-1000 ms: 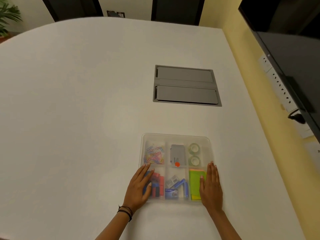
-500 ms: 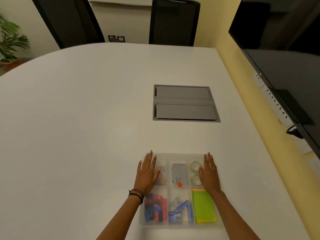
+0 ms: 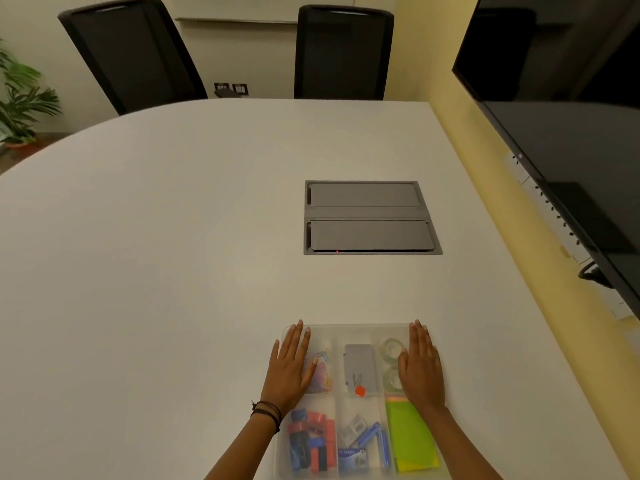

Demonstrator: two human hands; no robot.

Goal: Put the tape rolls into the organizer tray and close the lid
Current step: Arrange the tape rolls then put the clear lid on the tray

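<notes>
Since a second ago both hands have slid from the near half of the organizer tray (image 3: 353, 329) to its far half, and the view has tipped up, so two black chairs now show at 12 o'clock beyond the table.

The white table (image 3: 156, 254) fills most of the view. A dark wall screen (image 3: 571, 133) runs along the 2 o'clock side. The left chair (image 3: 128, 53) and the right chair (image 3: 343, 50) stand at the table's far edge, and a potted plant (image 3: 20, 98) sits at 10 o'clock. A grey cable hatch (image 3: 370, 218), both flaps shut, is set into the tabletop at 12 o'clock from the tray.

The tray lies at 6 o'clock, close to the person, with its clear lid (image 3: 360, 332) lying over it. Through the lid, the two tape rolls (image 3: 391, 348) sit one behind the other in the far right compartment, at 1 o'clock within the tray. A green pad (image 3: 412, 438) lies at 5 o'clock, red and blue clips (image 3: 311, 441) at 7 o'clock, a grey case (image 3: 360, 368) with an orange dot at 12 o'clock, and coloured paper clips (image 3: 322, 372) at 11 o'clock.

The left hand (image 3: 289, 367) lies flat on the lid's far left corner, fingers straight and spread, gripping nothing; dark bands circle its wrist. The right hand (image 3: 420, 368) lies flat on the far right edge, just beside the tape rolls, fingers straight and together, also gripping nothing.
</notes>
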